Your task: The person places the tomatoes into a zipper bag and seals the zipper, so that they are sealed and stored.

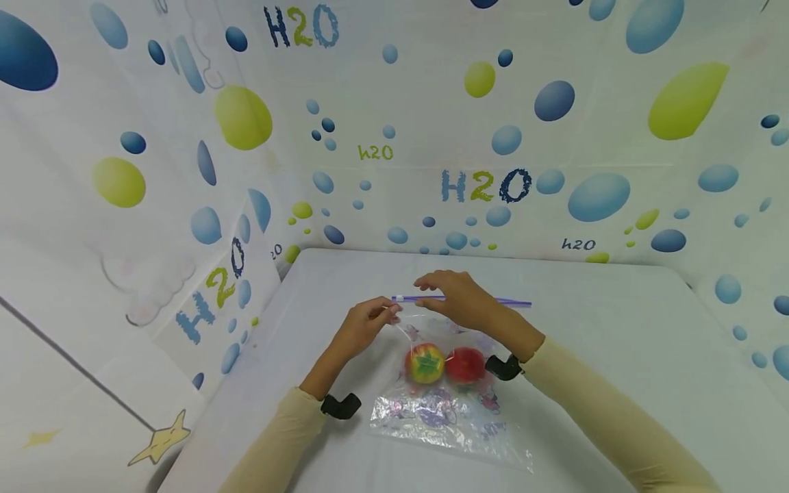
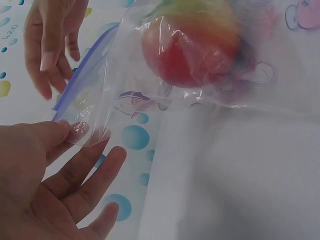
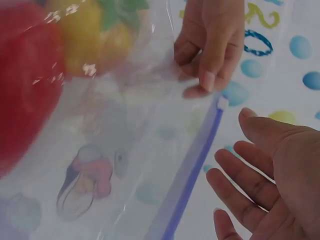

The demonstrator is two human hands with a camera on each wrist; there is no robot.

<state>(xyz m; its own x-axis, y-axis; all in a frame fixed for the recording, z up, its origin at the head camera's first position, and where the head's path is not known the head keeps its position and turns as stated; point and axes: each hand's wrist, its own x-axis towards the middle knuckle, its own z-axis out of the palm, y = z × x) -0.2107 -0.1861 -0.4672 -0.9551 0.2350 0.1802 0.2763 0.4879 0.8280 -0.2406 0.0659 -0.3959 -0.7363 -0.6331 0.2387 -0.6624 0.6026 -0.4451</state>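
Note:
A clear zip bag (image 1: 431, 411) with printed pictures lies on the table, holding a red-and-yellow fruit with a green star-shaped top (image 1: 425, 363) and a red fruit (image 1: 466, 365). Along its far edge runs a purple zip strip (image 1: 514, 302) with a white slider (image 3: 223, 103) at the left end. My left hand (image 1: 368, 327) pinches the bag's upper left corner between thumb and index finger, just below the slider. Fingers spread, my right hand (image 1: 459, 298) hovers over the zip strip and holds nothing; in the right wrist view it is beside the strip, apart from the slider.
The white table (image 1: 616, 383) ends at a wall covering (image 1: 431, 123) printed with blue and green bubbles. A black wrist mount (image 1: 341, 407) sits by the left cuff, another (image 1: 503, 368) by the right, overlapping the bag's right side in the head view.

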